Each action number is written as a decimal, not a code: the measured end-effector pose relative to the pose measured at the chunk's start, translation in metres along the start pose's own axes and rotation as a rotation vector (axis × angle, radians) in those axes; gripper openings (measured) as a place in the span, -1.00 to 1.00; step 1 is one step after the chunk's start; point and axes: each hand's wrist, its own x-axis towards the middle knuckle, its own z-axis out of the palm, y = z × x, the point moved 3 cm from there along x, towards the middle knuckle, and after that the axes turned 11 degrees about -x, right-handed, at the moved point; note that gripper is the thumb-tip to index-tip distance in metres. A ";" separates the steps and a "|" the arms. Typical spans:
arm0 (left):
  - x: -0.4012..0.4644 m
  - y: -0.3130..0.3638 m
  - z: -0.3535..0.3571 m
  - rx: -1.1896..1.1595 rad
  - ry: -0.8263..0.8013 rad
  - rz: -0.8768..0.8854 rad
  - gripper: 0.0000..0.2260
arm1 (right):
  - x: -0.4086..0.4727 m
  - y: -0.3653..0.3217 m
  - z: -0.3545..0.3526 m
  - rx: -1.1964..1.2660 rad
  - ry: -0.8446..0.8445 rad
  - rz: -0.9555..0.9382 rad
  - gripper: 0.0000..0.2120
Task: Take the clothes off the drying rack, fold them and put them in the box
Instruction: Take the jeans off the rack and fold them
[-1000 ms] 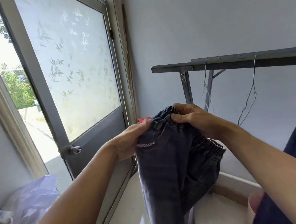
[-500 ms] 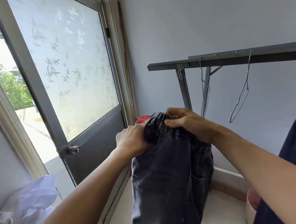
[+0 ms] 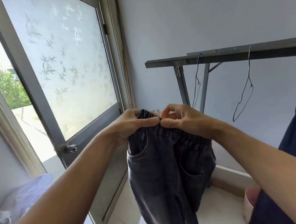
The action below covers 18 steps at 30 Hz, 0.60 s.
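Both hands, left hand (image 3: 132, 124) and right hand (image 3: 182, 120), are pinching the waistband of dark denim jeans (image 3: 167, 171), already off the grey metal drying rack (image 3: 227, 54) at far right; folding and boxing are still waiting.

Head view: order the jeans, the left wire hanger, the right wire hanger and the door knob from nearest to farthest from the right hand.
1. Jeans: pinched at the waistband by the right hand.
2. Left wire hanger: just above and behind the hand, on the rack.
3. Right wire hanger: farther right along the rack.
4. Door knob: far left, beyond the left hand.
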 end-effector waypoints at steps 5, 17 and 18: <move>-0.011 0.009 -0.018 0.106 -0.028 0.146 -0.84 | -0.024 0.047 0.005 -0.530 -0.293 0.170 -0.83; -0.037 0.005 -0.073 0.638 -0.056 0.017 -0.68 | -0.020 0.046 -0.005 -0.900 0.052 -0.090 -0.61; -0.038 0.004 -0.073 0.657 -0.059 0.026 -0.68 | -0.019 0.046 -0.007 -0.787 0.063 -0.054 -0.67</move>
